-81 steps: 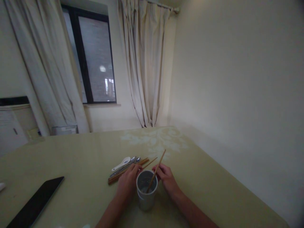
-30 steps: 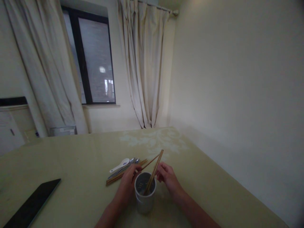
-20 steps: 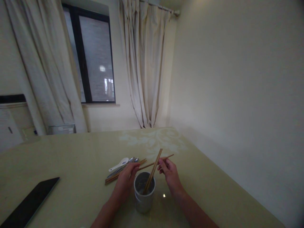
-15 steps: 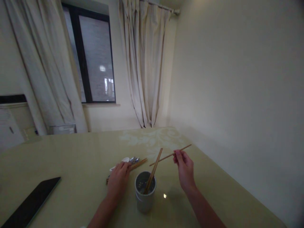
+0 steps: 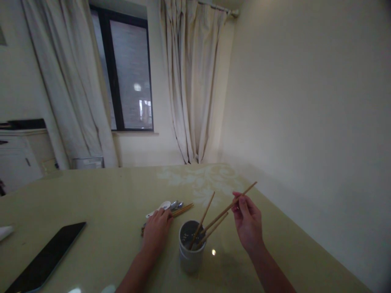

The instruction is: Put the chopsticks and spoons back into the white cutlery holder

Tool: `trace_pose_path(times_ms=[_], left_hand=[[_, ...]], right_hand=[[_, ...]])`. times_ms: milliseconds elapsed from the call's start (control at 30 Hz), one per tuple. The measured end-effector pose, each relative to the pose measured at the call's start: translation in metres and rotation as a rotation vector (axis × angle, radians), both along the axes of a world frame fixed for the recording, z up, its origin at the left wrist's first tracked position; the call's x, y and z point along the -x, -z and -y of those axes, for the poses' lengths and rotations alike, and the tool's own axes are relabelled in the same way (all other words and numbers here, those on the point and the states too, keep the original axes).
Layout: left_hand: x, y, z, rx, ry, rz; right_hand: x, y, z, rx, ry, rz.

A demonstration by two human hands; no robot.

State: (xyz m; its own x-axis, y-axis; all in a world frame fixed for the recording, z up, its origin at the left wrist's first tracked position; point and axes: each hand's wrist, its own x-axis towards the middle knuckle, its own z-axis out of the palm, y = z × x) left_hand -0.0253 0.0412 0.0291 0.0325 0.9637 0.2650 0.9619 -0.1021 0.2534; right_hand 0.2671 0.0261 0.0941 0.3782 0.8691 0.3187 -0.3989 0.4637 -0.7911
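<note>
Chopstick (image 5: 222, 213) pinched in the right hand (image 5: 249, 221), lower end at the cup (image 5: 192, 261).
Two more chopsticks (image 5: 203, 217) lean in the cup, between the hands. Left hand (image 5: 157, 228), grip unclear, partly hides a chopstick bundle (image 5: 183, 209); beyond, one white spoon (image 5: 165, 205), two metal spoons (image 5: 174, 204); farther left, one dark tablet (image 5: 49, 257).

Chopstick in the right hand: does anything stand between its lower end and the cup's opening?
Nothing visible blocks the held chopstick. Its lower end shows at the mouth of the cup, between the left leaning chopstick and the right leaning chopstick. Whether it is inside is unclear.
</note>
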Motion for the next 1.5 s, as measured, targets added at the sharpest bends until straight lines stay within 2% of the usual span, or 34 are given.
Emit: trace_pose_path(times_ms=[333, 533, 733, 833, 967, 1033, 1133, 1233, 1333, 1433, 1500], left_hand=[[0.0, 0.002, -0.001, -0.002, 0.044, 0.073], [-0.004, 0.0, 0.0, 0.006, 0.056, 0.015], [-0.013, 0.001, 0.0, -0.023, 0.092, 0.038], [-0.019, 0.002, 0.001, -0.052, 0.11, 0.134], [-0.029, -0.001, 0.007, -0.038, 0.124, 0.326], [-0.034, -0.004, 0.012, -0.046, 0.194, 0.443], [-0.039, -0.008, 0.016, -0.079, 0.348, 0.618], [-0.041, -0.009, 0.018, -0.099, 0.446, 0.711], [-0.041, -0.009, 0.018, -0.105, 0.492, 0.726], [-0.038, -0.007, 0.014, -0.118, 0.48, 0.699], [-0.032, -0.004, 0.01, -0.146, 0.424, 0.645]], right_hand=[[0.024, 0.012, 0.011, -0.002, -0.138, 0.346], [0.037, 0.013, 0.018, -0.004, -0.273, 0.432], [0.037, 0.025, 0.015, -0.007, -0.28, 0.438], [0.038, 0.036, 0.008, -0.004, -0.255, 0.378], [0.042, 0.054, -0.008, 0.143, -0.234, 0.468], [0.045, 0.061, -0.015, 0.22, -0.271, 0.519], [0.049, 0.067, -0.02, 0.269, -0.353, 0.484], [0.052, 0.066, -0.022, 0.266, -0.363, 0.411], [0.052, 0.061, -0.023, 0.248, -0.352, 0.349], [0.045, 0.052, -0.023, 0.23, -0.291, 0.321], [0.035, 0.046, -0.023, 0.198, -0.197, 0.312]])
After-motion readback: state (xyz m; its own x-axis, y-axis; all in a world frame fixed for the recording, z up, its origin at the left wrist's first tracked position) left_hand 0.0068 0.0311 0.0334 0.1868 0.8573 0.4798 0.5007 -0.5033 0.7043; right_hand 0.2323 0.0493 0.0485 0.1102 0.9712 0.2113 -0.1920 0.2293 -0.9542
